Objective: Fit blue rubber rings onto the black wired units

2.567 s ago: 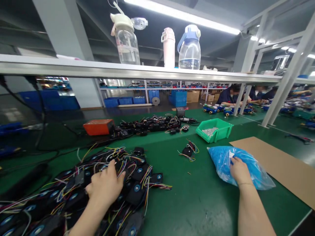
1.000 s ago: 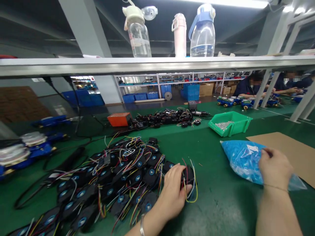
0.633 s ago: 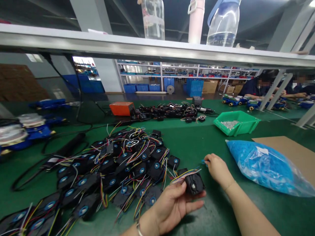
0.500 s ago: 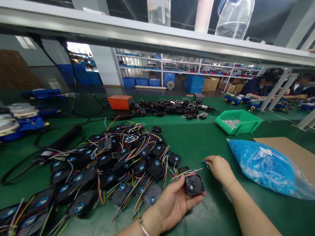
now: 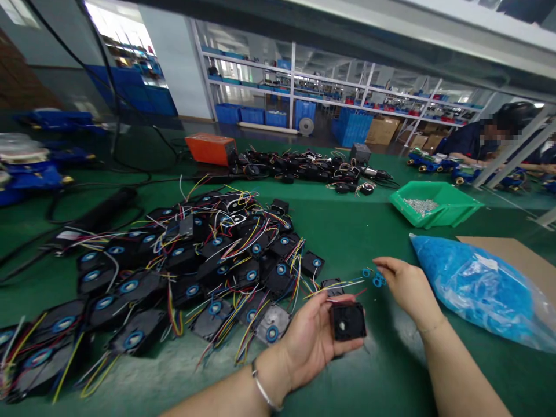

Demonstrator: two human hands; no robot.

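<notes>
My left hand (image 5: pixel 306 341) is closed around a small black square plastic housing (image 5: pixel 348 322), which has a pale round spot on its face. Just right of it, my right hand (image 5: pixel 406 289) hovers low over the bench with thumb and fingers pinched together. Whatever lies between those fingertips is too small to make out. Close by the fingertips are several small blue rings (image 5: pixel 379 280). To the left spreads a pile of similar black housings (image 5: pixel 217 266), many with a blue ring in the face and coloured wires trailing out.
A clear bag of blue parts (image 5: pixel 478 289) lies right, partly over cardboard (image 5: pixel 521 260). Behind it stands a green bin (image 5: pixel 456 208) of small metal pieces. An orange box (image 5: pixel 211 149) and more wired parts (image 5: pixel 304 166) sit farther back. A co-worker (image 5: pixel 490 136) sits far right.
The view has tilted down and shifted. My right hand has lifted slightly off the blue rings, which show more plainly. My left hand still holds the black housing, turned a little.
</notes>
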